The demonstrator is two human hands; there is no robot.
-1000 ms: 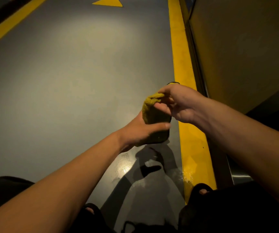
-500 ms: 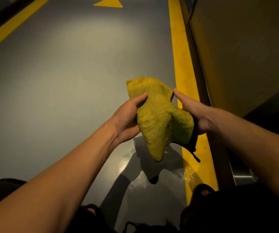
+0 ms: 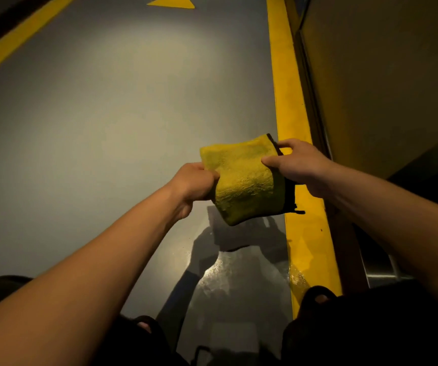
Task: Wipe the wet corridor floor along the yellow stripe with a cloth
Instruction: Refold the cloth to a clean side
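A yellow-green cloth (image 3: 244,180) with a dark edge is stretched flat in the air between both hands. My left hand (image 3: 195,184) grips its left edge in a fist. My right hand (image 3: 298,165) pinches its right edge, thumb on top. The cloth hangs above the grey corridor floor (image 3: 123,122), just left of the yellow stripe (image 3: 290,107) that runs along the right wall. A glistening wet patch (image 3: 225,276) lies on the floor below the cloth and reaches onto the stripe's near end.
A wall (image 3: 387,75) rises right of the stripe, with a metal threshold (image 3: 381,273) at its foot. Another yellow stripe (image 3: 14,40) crosses the far left, and a yellow triangle (image 3: 171,2) is painted far ahead. My dark-clad legs and sandalled feet (image 3: 318,297) fill the bottom.
The cloth went from a bunched wad, to a loose drape, to a neat stretched rectangle. My hands moved apart and now each holds one edge.
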